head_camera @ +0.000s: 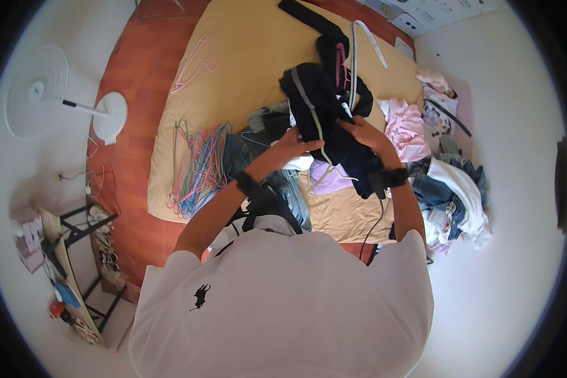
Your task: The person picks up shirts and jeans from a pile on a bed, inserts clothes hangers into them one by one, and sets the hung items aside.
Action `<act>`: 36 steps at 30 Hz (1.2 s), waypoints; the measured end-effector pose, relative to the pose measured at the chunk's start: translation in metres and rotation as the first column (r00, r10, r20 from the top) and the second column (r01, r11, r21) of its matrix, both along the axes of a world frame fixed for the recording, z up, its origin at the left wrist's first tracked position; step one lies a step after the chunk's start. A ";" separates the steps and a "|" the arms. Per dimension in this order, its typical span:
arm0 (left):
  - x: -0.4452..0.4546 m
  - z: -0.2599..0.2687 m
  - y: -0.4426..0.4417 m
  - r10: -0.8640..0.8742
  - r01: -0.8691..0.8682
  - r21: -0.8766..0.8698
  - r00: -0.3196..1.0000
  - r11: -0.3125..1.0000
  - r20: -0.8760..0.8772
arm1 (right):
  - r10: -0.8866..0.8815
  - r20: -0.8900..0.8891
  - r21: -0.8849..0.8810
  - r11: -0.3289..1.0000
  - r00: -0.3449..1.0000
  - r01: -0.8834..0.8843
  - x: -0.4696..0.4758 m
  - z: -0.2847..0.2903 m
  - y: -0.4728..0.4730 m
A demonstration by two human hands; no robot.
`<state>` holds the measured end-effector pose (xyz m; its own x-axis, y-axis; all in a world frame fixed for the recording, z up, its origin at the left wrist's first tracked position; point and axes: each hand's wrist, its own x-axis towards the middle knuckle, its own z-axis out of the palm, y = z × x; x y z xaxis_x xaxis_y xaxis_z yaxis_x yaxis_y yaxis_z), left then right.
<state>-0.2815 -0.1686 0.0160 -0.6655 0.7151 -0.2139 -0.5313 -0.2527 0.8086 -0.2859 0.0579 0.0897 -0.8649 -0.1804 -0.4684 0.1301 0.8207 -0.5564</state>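
In front of me a dark garment (328, 113) with a grey stripe is held up over the bed. My left hand (295, 145) grips its near left side, the thumb lying by a pale yellow-green clothes hanger (330, 165) that hangs against the cloth. On the right side my right hand (364, 134) is closed on the same garment; its fingertips are partly hidden in the dark folds. Beneath lies a lilac cloth (330, 177). Just beyond are a pink hanger (341, 66) and a white-edged strip (353, 61) on black clothing.
Many coloured hangers (198, 165) lie heaped at the left of the bed (245, 52), with pink ones (193, 68) farther off. Jeans (290, 193) lie near me. A pink garment (406, 130) and a clothes pile (453, 193) are at right. A fan (108, 113) stands left.
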 end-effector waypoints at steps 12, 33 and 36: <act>0.040 -0.055 0.053 0.182 -0.298 -0.637 0.953 0.711 -0.242 | -0.408 -0.590 -0.284 0.913 0.696 0.294 0.118 -0.082 -0.067; -0.110 -0.052 0.009 -0.122 -0.204 -0.551 0.859 0.809 -0.498 | -0.508 -0.455 -0.516 0.819 0.731 0.249 0.218 -0.110 -0.068; -0.080 -0.050 0.002 -0.379 0.120 -0.506 0.810 0.854 -0.447 | -0.722 -0.036 -0.588 0.575 0.691 0.569 0.189 -0.055 -0.046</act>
